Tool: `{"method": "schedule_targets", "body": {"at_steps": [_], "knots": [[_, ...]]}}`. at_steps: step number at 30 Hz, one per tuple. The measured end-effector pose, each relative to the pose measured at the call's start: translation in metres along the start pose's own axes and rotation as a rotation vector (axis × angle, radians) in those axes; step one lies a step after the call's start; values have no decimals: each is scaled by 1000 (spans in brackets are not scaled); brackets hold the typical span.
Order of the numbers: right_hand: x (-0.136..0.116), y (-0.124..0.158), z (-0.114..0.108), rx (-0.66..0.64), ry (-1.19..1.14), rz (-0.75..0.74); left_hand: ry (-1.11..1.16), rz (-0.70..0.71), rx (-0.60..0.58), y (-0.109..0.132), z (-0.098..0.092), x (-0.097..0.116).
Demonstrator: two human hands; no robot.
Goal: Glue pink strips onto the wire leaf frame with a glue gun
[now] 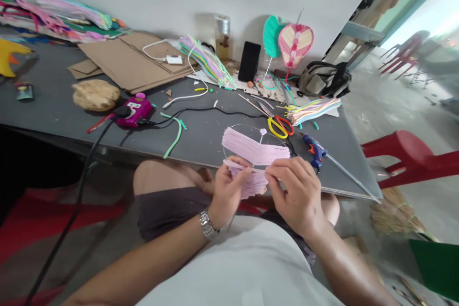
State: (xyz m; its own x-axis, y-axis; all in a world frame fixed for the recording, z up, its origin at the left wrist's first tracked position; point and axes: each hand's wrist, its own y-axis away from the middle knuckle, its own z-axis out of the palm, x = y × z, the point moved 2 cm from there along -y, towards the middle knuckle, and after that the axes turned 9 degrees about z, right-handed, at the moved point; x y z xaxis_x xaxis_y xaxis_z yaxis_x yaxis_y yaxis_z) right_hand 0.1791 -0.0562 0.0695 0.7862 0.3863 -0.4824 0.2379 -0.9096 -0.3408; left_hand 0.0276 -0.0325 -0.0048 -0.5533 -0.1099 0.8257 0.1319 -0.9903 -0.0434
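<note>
A craft piece of pale pink pipe cleaners [256,147], laid in a shallow V on a thin round wire frame, is held over the table's front edge. My left hand [229,189], with a metal watch on the wrist, is closed on its lower pink section, thumb on top. My right hand [296,186] pinches at the right end of that lower section, thumb and forefinger together. Above the V a small pink knob [263,132] sits on a short stem. Scissors [278,125] with yellow and red handles and a blue glue gun [315,149] lie just beyond.
A purple power socket [133,111] stands at left, its black cord crossing the table. Behind are cardboard sheets [129,62], bundles of coloured pipe cleaners [208,63], a black phone [249,61] and two fan-shaped crafts [296,45]. A red chair [412,158] is at right.
</note>
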Motion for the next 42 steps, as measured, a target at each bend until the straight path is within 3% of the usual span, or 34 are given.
{"method": "schedule_targets", "body": {"at_steps": [3,8,15,23,29,32,38,42], "knots": [[6,-12,11,79,81,-33,-38,11,-7,1,0,-3],[6,-6,15,99,167,-85,-114,30,9,2,0,-5],[6,-8,18,51,208,-144,-129,53,-24,2,-4,-8],[11,-8,16,-12,243,-231,-233,60,-40,3,1,4],[16,-10,16,17,190,-279,-264,113,-36,2,3,10],[20,-11,14,60,196,-268,-371,163,-118,-9,6,15],[25,-12,12,117,304,-181,-493,151,-403,-40,15,25],[23,-13,20,148,324,-152,-519,128,-475,-50,15,22]]}}
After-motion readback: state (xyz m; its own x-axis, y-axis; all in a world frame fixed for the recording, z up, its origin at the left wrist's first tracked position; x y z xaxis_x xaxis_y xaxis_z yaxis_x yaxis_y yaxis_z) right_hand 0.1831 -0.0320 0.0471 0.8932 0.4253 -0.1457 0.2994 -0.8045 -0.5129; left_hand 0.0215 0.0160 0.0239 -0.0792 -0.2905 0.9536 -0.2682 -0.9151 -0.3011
